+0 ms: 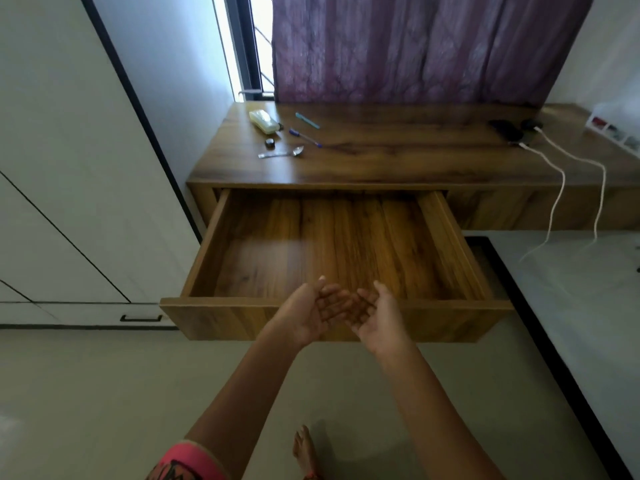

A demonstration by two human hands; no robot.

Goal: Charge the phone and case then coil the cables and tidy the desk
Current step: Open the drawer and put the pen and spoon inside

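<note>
Left hand (pixel 311 315) and right hand (pixel 375 318) hover spread, empty, above the drawer (pixel 277 247). Tidying seems next: reach for the spoon (pixel 282 153).

Drawer (pixel 214 320) stands pulled out under the L half of the counter (pixel 381 168). On counter, back L: bottle (pixel 264 121), pens (pixel 305 137) to its R, spoon (pixel 282 153) & small cap (pixel 269 143) in front of it. Back R: phone (pixel 505 129) & case (pixel 531 124) side by side. Cables (pixel 554 188) run from them over the front edge, down to the bed (pixel 571 306) on the R. Curtain (pixel 415 46) behind counter, wardrobe (pixel 52 168) to the L.
</note>
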